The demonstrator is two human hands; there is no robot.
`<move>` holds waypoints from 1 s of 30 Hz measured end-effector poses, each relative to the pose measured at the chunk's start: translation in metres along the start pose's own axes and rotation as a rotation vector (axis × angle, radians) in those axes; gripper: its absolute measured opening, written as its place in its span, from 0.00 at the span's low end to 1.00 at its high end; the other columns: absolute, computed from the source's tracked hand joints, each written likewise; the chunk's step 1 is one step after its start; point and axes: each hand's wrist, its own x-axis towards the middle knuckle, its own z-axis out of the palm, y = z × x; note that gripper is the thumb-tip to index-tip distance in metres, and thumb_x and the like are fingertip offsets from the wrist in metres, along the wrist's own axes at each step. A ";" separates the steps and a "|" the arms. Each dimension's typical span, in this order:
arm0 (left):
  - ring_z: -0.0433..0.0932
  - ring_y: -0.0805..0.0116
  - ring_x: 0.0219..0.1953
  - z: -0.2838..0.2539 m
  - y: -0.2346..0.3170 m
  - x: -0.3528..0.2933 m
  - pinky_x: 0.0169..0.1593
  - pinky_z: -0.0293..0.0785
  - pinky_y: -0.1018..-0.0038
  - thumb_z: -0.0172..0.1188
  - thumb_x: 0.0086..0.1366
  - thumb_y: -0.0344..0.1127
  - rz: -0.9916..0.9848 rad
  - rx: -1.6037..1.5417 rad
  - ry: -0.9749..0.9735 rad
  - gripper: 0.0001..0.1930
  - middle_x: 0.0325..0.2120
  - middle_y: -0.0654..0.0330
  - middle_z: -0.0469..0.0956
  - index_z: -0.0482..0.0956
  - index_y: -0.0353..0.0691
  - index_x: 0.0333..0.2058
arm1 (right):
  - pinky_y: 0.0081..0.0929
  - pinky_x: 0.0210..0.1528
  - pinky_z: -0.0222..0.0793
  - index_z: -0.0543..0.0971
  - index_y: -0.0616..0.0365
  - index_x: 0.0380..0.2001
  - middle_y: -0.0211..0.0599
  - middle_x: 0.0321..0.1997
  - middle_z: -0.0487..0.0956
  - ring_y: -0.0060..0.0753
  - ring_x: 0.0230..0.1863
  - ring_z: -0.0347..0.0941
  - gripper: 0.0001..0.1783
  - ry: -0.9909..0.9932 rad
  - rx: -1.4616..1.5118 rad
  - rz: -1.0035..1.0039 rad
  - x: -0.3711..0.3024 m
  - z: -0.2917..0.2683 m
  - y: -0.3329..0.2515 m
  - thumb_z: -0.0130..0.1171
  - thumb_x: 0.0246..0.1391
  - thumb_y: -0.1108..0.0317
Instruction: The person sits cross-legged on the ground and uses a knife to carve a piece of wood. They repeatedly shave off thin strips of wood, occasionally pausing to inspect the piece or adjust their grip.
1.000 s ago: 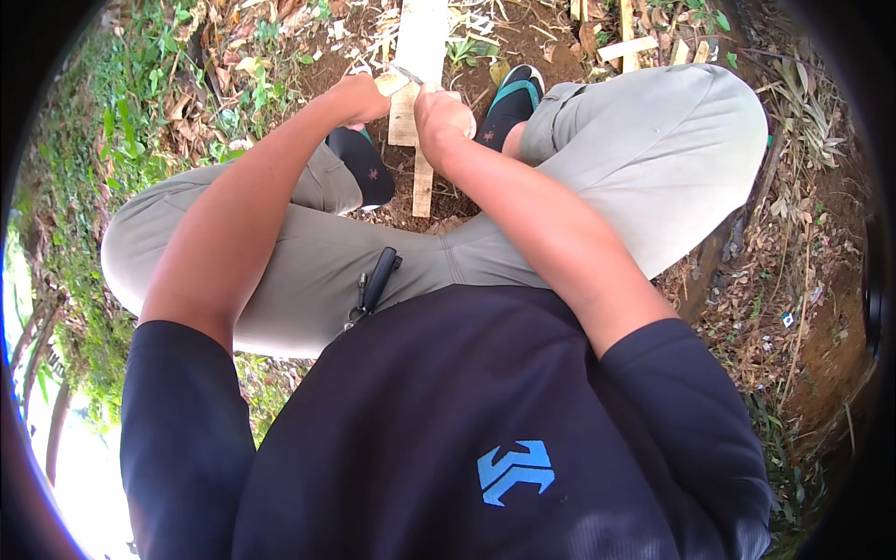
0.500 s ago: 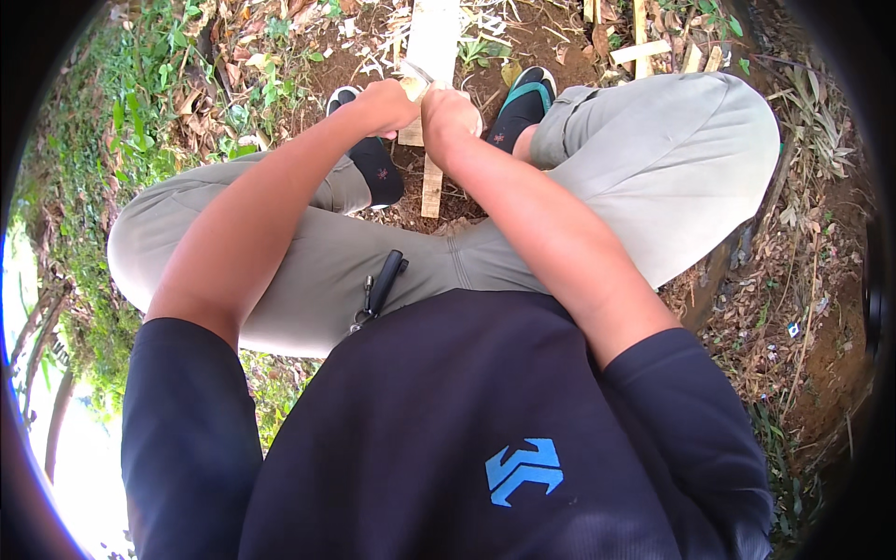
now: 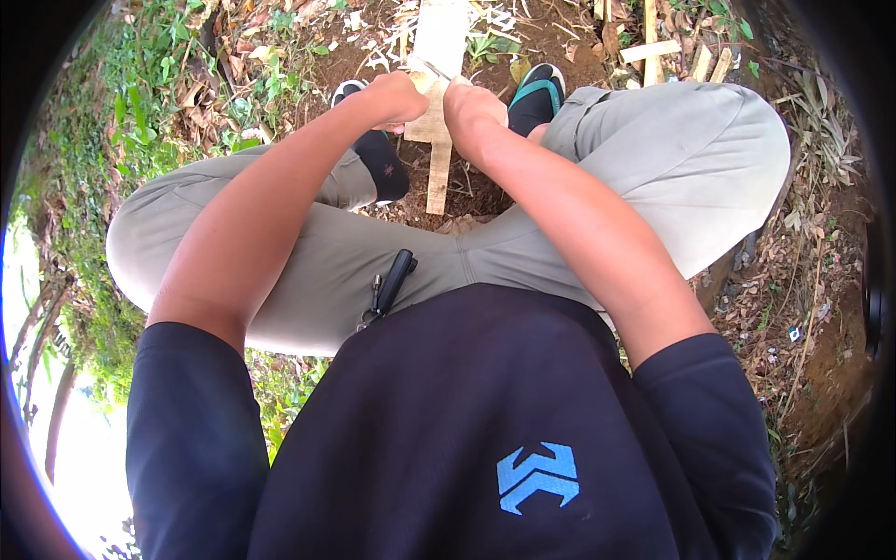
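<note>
My right hand [image 3: 474,114] is closed around a knife, its handle hidden by the fingers. The thin blade [image 3: 431,68] slants from that fist toward the upper left, over a pale wooden board [image 3: 439,33]. My left hand [image 3: 397,99] is closed too, just left of the blade, with a small pale piece of wood [image 3: 423,82] at its fingertips. Most of that piece is covered by the hand or blends with the board. Between my feet lies the board, its narrow end [image 3: 437,182] pointing toward me.
My shoes, left [image 3: 383,163] and right [image 3: 537,98], flank the board. Offcut wood strips [image 3: 651,50] lie at the far right, with shavings scattered over the soil. Green plants [image 3: 140,103] grow at the left. A black key holder [image 3: 397,280] hangs at my waist.
My right hand has shifted right, away from the left hand, taking the knife along. More of the blade and board now shows between them. The left hand has barely moved.
</note>
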 end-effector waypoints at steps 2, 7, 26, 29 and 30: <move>0.73 0.64 0.13 0.003 -0.004 -0.002 0.15 0.65 0.66 0.56 0.55 0.36 0.004 0.004 0.015 0.15 0.15 0.52 0.74 0.73 0.26 0.21 | 0.31 0.44 0.79 0.73 0.63 0.48 0.46 0.50 0.80 0.40 0.51 0.79 0.24 -0.023 -0.001 0.023 -0.001 0.001 -0.007 0.66 0.45 0.77; 0.73 0.62 0.13 0.003 -0.012 0.004 0.16 0.66 0.65 0.56 0.55 0.37 0.015 -0.014 0.064 0.15 0.15 0.51 0.75 0.76 0.25 0.25 | 0.32 0.41 0.81 0.75 0.60 0.49 0.41 0.51 0.80 0.38 0.51 0.78 0.23 0.019 -0.014 -0.020 0.007 0.006 -0.001 0.65 0.47 0.77; 0.76 0.64 0.15 -0.002 -0.005 -0.005 0.15 0.69 0.66 0.54 0.56 0.34 0.064 0.067 0.009 0.13 0.18 0.48 0.77 0.74 0.26 0.23 | 0.40 0.61 0.64 0.68 0.70 0.58 0.58 0.60 0.71 0.50 0.61 0.69 0.30 -0.157 0.350 0.099 0.013 -0.031 0.032 0.48 0.58 0.58; 0.79 0.62 0.18 -0.001 -0.005 -0.010 0.16 0.73 0.67 0.51 0.57 0.32 0.051 0.058 0.027 0.14 0.24 0.43 0.79 0.76 0.22 0.27 | 0.40 0.61 0.64 0.73 0.66 0.55 0.54 0.61 0.71 0.50 0.62 0.68 0.30 -0.123 0.307 0.084 0.007 -0.037 0.032 0.43 0.62 0.52; 0.80 0.61 0.18 -0.001 -0.006 -0.009 0.17 0.75 0.68 0.51 0.58 0.32 0.053 0.042 0.031 0.14 0.26 0.42 0.79 0.76 0.21 0.28 | 0.40 0.64 0.59 0.74 0.61 0.56 0.51 0.63 0.69 0.48 0.66 0.64 0.31 -0.171 0.309 0.129 0.013 -0.034 0.032 0.40 0.63 0.48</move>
